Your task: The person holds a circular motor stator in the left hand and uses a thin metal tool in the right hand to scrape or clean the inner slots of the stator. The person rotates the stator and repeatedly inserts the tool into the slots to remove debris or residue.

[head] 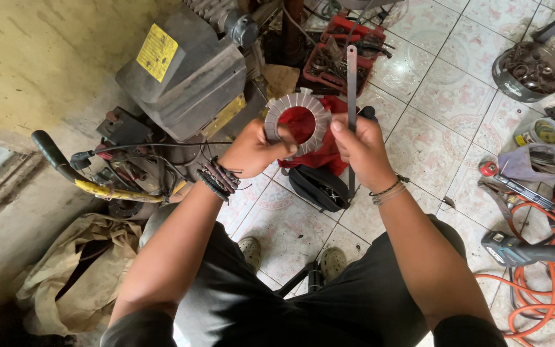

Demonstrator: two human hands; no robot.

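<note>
Now left hand (255,149) gripping metal ring (299,122), right hand (362,149) clutching strip (351,77)

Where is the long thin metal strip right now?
In the head view, the long metal strip stands upright in the right hand, just right of the fanned metal ring held by the left hand.

Grey finned ring (298,120) against red cloth (329,151); coiled orange hose (550,257).

Head camera looks steeply down, seemingly close.
</note>
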